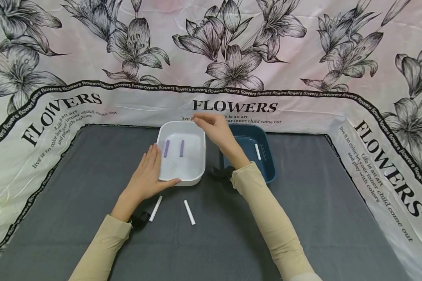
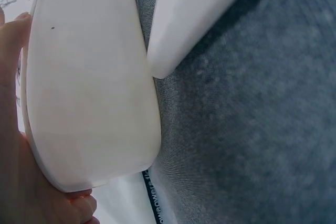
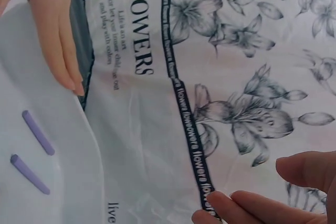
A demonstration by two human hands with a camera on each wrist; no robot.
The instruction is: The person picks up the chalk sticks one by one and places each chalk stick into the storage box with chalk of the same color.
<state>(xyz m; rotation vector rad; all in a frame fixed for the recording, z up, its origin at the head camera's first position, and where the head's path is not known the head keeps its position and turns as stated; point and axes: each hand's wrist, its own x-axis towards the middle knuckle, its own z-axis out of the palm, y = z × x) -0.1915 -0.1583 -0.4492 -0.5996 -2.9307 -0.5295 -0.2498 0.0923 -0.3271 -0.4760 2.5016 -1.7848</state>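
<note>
My left hand (image 1: 145,173) rests against the left wall and near rim of a white plastic tub (image 1: 200,171), fingers straight along its side and thumb spread over the near edge. Inside the tub lie two purple chalk sticks (image 1: 167,148), apart from each other; both also show in the right wrist view. Above the tub's far right corner hovers my right hand (image 1: 218,130), thumb apart from the extended fingers and nothing visible between them. Behind the right forearm is a dark blue tub (image 1: 270,171), partly hidden, with one white chalk stick (image 1: 258,152) in it.
Two white chalk sticks lie on the grey cloth (image 1: 320,218) in front of the white tub: one chalk stick (image 1: 156,208) beside the left wrist camera, another chalk stick (image 1: 189,212) farther right. A flower-printed cloth (image 1: 144,103) borders the back and sides.
</note>
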